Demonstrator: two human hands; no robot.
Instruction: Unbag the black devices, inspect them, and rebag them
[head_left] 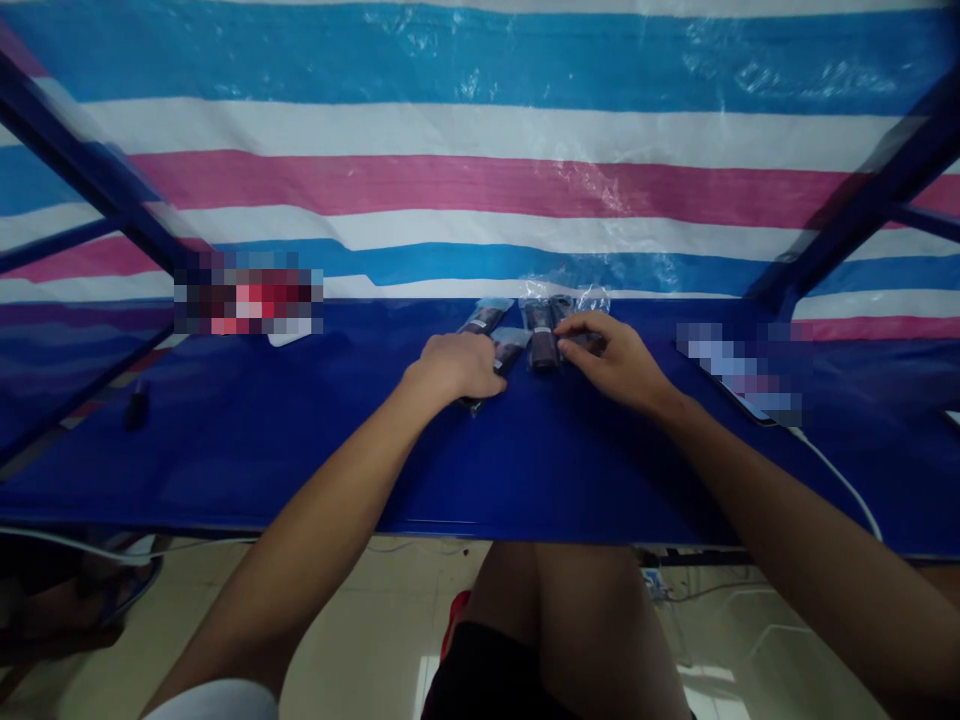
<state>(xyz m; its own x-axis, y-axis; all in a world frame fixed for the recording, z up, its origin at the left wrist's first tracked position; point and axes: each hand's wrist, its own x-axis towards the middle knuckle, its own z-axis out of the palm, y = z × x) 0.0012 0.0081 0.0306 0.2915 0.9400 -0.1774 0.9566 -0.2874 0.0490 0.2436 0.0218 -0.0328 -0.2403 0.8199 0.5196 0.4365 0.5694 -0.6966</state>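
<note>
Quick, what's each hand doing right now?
Left hand: palm down on a plastic packet; grip cannot be told.
Right hand: closed, apparently pinching a dark plastic packet.

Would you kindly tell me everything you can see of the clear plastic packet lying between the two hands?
The clear plastic packet is a narrow, glossy bag holding a dark, elongated item, with crinkled, empty plastic at its far end. It lies flat on the dark blue sheet, its length pointing away from the person. The right hand reaches in just beside it; whether the fingers touch it cannot be told. Its contents are too small to identify.
</note>
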